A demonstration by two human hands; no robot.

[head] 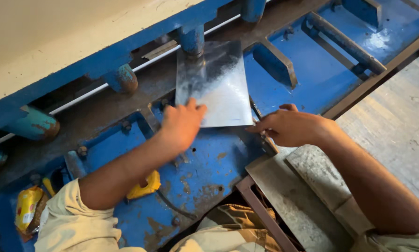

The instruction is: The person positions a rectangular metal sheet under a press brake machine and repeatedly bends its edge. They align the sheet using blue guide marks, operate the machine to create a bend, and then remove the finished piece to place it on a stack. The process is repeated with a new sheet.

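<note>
A shiny rectangular metal sheet (216, 81) lies flat on the blue machine bed (312, 79), its far edge pushed under a blue hold-down foot (192, 41). My left hand (181, 125) presses on the sheet's near left corner, fingers spread on the metal. At the sheet's near right edge, my right hand (288, 126) has its fingers curled, fingertips touching the edge beside a narrow guide bar.
Several blue cylindrical hold-down feet (121, 79) line the beam at the back. A yellow tape measure (146, 185) and a yellow packet (26, 207) lie on the bed at the left. Flat grey metal pieces (293, 196) are stacked near my lap. Concrete floor (396, 121) at the right.
</note>
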